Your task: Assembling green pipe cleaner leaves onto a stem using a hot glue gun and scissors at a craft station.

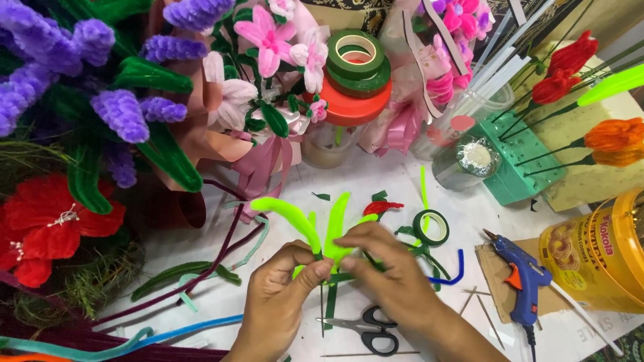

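Pipe-cleaner leaves (315, 231), lime green, sit just above the scissors (365, 330), pinched at their gathered base by my left hand (282, 285) and right hand (386, 268), both closed on them. They look light, fuzzy and bendy; I judge the base the firmest hold. Right of the scissors lies a blue glue gun (523, 278).

Fuzzy lime chenille stems (300, 224) under my fingers; glossy blue plastic glue gun (524, 276); smooth metal scissors (362, 328) on matt white paper (376, 175).
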